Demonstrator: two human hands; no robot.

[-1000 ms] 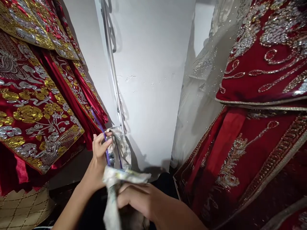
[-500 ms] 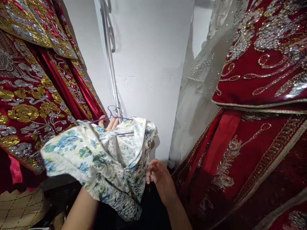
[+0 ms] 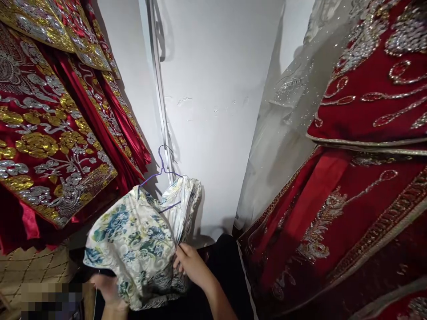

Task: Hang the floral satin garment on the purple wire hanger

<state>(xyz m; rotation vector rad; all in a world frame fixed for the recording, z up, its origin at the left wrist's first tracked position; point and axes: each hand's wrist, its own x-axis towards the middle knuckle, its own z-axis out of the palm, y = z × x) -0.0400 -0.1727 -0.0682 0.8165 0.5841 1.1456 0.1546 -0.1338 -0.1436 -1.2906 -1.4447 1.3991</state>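
Note:
A white blouse with blue and green flowers [image 3: 133,235] hangs on a thin purple hanger [image 3: 163,171], its V neckline facing up. The hanger's hook stands free of the cloth, in front of a metal strip on the wall. My right hand [image 3: 188,263] is closed on the blouse's front edge, below the neckline, thumb on top and fingers curled under. Low on the left, my left hand [image 3: 106,288] is beside the blouse's lower hem. Motion smears its fingers, so their grip cannot be made out.
Red gowns with gold and silver embroidery [image 3: 40,146] hang on the left. A beaded red gown [image 3: 333,213] and sheer white tulle [image 3: 283,111] are on the right. Behind stands a pale wall [image 3: 213,89] with a metal strip [image 3: 160,89]. A beige quilted surface [image 3: 36,266] lies lower left.
My left hand has come away from the hanger and down to the lower left. My right hand has moved left and taken hold of the blouse's front edge. The blouse hangs lower.

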